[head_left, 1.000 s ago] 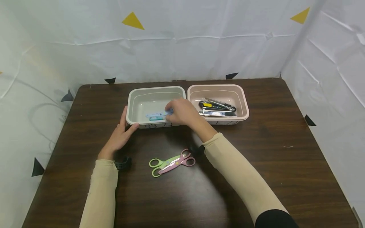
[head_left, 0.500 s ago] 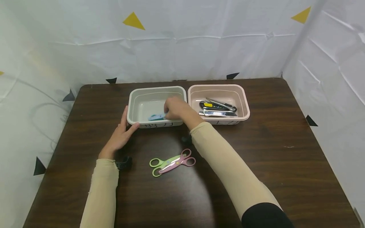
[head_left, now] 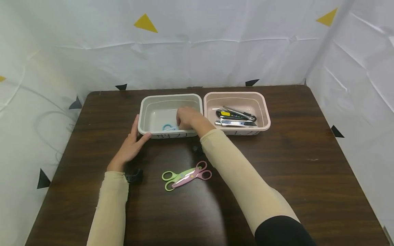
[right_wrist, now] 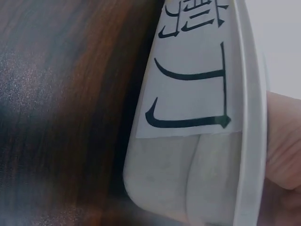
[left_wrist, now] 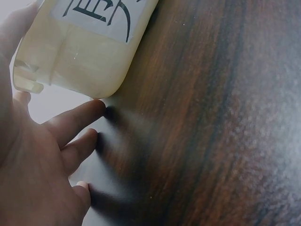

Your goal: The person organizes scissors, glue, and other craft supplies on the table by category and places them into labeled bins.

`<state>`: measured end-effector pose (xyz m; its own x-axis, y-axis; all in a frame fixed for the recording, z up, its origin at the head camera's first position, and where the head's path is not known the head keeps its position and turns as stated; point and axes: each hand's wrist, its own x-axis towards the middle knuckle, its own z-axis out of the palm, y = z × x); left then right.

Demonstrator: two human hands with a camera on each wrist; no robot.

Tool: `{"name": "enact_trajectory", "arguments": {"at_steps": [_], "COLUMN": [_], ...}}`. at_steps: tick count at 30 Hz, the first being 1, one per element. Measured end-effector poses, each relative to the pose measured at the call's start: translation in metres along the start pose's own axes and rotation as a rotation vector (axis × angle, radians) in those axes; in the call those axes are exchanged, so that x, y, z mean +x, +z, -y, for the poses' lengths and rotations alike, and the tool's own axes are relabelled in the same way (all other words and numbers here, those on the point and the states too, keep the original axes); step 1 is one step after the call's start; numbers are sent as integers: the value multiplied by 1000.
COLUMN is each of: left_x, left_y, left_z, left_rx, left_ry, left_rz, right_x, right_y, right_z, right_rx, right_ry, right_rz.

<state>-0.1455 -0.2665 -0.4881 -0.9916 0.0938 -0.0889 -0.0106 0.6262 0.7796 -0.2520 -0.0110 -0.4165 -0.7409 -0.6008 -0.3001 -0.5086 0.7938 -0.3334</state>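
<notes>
My left hand (head_left: 125,148) rests against the near left corner of the grey-white bin (head_left: 169,96). Its thumb touches the front rim while straight fingers lie along the left side. In the left wrist view the spread fingers (left_wrist: 77,122) show beside the bin's corner. My right hand (head_left: 187,117) reaches down inside the same bin, near its front right, fingertips hidden. Just left of it a light blue scissors handle loop (head_left: 166,126) shows on the bin's floor. In the right wrist view part of the right hand (right_wrist: 284,141) appears beyond the rim, above a label with black characters.
A pink bin (head_left: 235,94) stands close on the right, holding several box cutters (head_left: 237,123). Green scissors (head_left: 178,176) and pink scissors (head_left: 193,176) lie crossed on the dark wooden table (head_left: 295,171). White sheeting (head_left: 197,61) hangs behind the bins.
My right hand has lowered deeper into the grey-white bin; the light blue scissors it pinched have gone down with it and are now mostly hidden. The left hand has stayed at the corner.
</notes>
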Motion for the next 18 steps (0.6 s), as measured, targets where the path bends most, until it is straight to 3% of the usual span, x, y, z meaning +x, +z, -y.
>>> {"name": "enact_trajectory", "arguments": {"at_steps": [18], "left_x": [0], "left_y": [3], "left_z": [-5], "left_rx": [-1], "left_ry": [16], "left_rz": [-17], "right_x": [-1], "right_y": [-4], "right_z": [-4], "right_rx": [4], "right_ry": [27], "right_rz": [-1]}}
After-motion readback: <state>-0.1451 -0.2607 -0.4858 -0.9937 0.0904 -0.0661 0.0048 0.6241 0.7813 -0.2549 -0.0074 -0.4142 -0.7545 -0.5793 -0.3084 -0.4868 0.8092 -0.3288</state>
